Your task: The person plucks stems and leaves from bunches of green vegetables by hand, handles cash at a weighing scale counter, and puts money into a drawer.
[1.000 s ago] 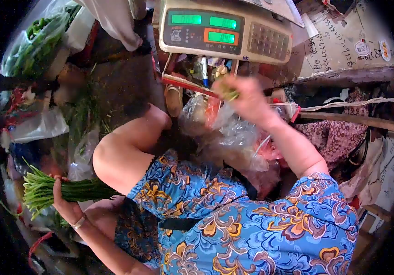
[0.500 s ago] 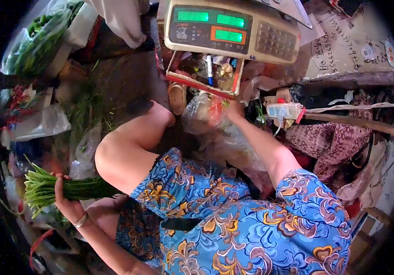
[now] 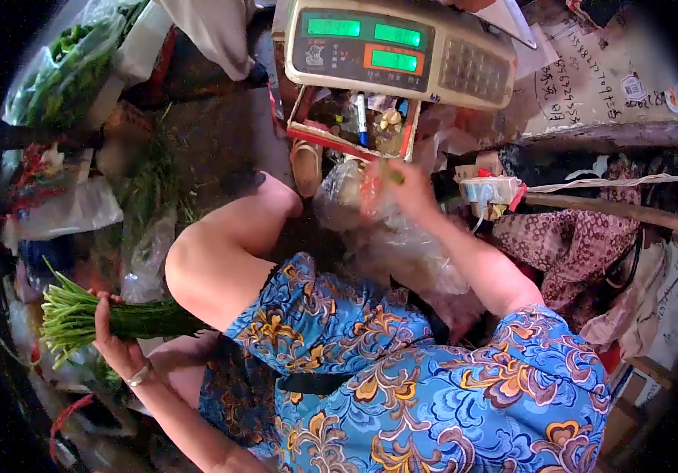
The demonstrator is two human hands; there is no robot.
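Observation:
My left hand [image 3: 121, 347] is wrapped around a thick bunch of green stems [image 3: 71, 315], their pale cut ends pointing left and the darker leafy part running toward my knee. Below the scale, my right hand [image 3: 411, 191] is blurred, with a small yellow-green thing [image 3: 394, 175] at its fingertips that I cannot make out. A red and clear plastic bag [image 3: 370, 194] lies just left of that hand. Over it is an open tray [image 3: 355, 142] with a red edge, holding a blue-and-white marker [image 3: 362, 120] and small bits.
A digital scale [image 3: 394, 51] with lit green displays stands ahead. Bagged green vegetables [image 3: 63, 75] are at upper left, with loose greens [image 3: 154, 177] on the floor. A power strip [image 3: 490, 191], patterned cloth [image 3: 568, 244] and a cardboard box with handwriting [image 3: 591, 87] are on the right.
My right hand and forearm have shifted slightly right, and the hand is more blurred. The scale's displays now show digits. My left hand keeps its hold on the bunch, nearly still.

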